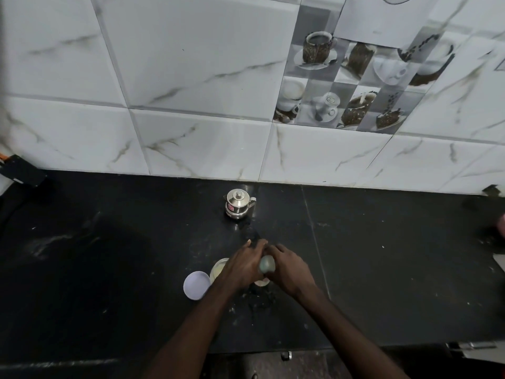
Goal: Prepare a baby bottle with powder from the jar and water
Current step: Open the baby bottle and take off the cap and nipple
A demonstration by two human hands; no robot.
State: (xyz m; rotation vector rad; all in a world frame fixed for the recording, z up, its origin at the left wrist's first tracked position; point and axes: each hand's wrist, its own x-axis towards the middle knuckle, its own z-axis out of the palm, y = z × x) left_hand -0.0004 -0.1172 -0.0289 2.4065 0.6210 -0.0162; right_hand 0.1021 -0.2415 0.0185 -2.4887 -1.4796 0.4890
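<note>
Both my hands meet over the baby bottle [267, 265], of which only a greenish rounded top and a pale base show between them. My left hand [243, 266] wraps it from the left, and my right hand [289, 269] grips it from the right. Just left of my left hand stands the open powder jar [218, 269], pale powder visible inside, partly hidden by my wrist. Its round white lid [196, 285] lies flat on the black counter beside it. A small steel pot with a lid [238, 204] stands farther back, near the wall.
The black stone counter [109, 269] carries scattered powder specks near the bottle. A tiled wall rises behind it. A dark object [23, 170] sits at the far left edge. The counter's front edge runs along the bottom.
</note>
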